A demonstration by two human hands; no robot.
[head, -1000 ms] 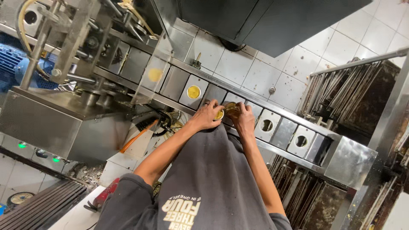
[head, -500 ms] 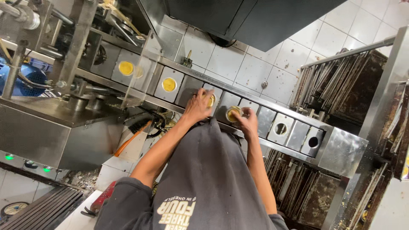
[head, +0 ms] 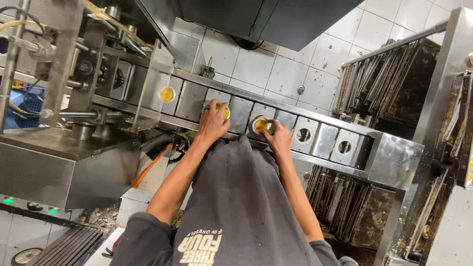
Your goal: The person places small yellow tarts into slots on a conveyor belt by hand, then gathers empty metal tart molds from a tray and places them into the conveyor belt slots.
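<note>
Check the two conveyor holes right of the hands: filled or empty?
Empty: both holes show dark openings, without the yellow filling seen under the right hand.

Two round yellow-filled cups (head: 259,125) sit in adjacent steel conveyor plates (head: 240,114).

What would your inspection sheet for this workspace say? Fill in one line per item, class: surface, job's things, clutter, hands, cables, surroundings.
Surface: steel conveyor of plates with round holes.
Job's things: yellow-filled cup and second cup seated in plates; another filled cup nearer the machine.
Clutter: crumbs below the machine.
Hands: left hand on the second cup; right hand touching the yellow-filled cup.
Cables: hose at upper left.
Surroundings: tiled wall, rack of dark trays.
</note>
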